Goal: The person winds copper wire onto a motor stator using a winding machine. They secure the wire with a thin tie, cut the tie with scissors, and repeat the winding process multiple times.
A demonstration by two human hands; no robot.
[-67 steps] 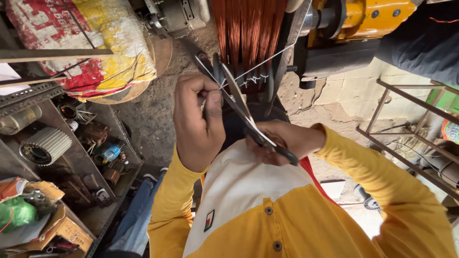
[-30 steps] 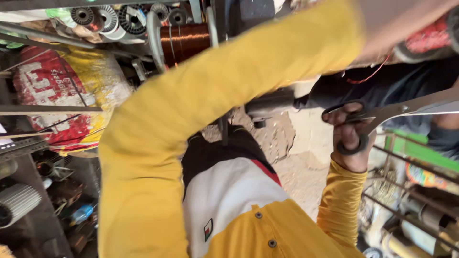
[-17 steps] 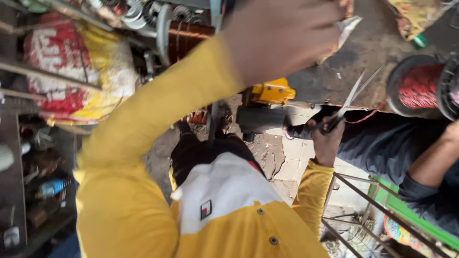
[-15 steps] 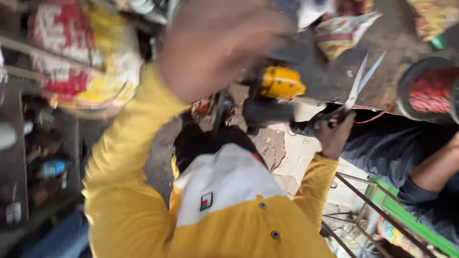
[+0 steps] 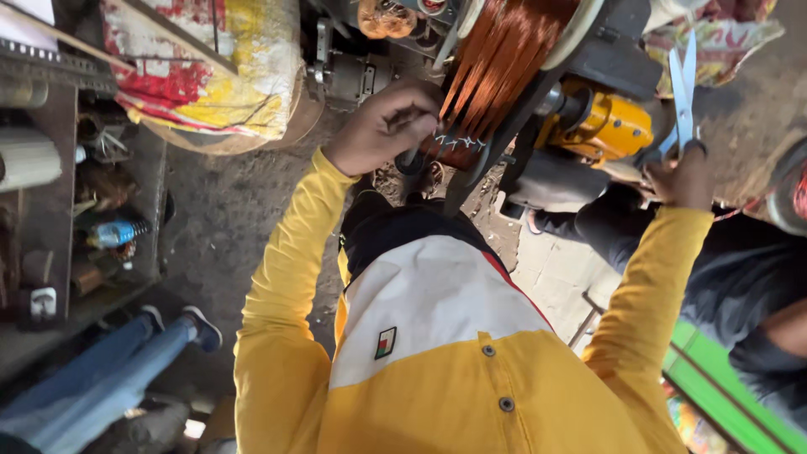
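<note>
A coil (image 5: 504, 63) of copper wire hangs on a dark winding frame (image 5: 538, 92) at the top middle of the view. Near its lower end a white tie (image 5: 458, 141) is laced across the copper strands. The left hand (image 5: 382, 126) is closed in a loose fist right against that lower end, its fingertips (image 5: 420, 113) touching the strands just left of the tie. Whether it pinches a strand or the tie itself cannot be told.

The right hand (image 5: 677, 172) is well apart from the coil, off to the right. It is closed on the handles of a pair of scissors (image 5: 683, 92), whose blades point straight up and lie nearly together.

Just right of the frame, between coil and scissors, sits a yellow motor (image 5: 601, 126). Both arms wear yellow sleeves (image 5: 282, 286) of a yellow and white shirt.

Further out, a sack (image 5: 218, 71) printed in red and yellow lies at the upper left, with a shelf (image 5: 50, 168) of small parts beside it at the left edge. Another person's legs in blue jeans (image 5: 92, 370) show at the lower left. A second person in dark clothing (image 5: 748, 277) is at the right, under the right arm. A patterned cloth (image 5: 714, 42) lies at the upper right.
</note>
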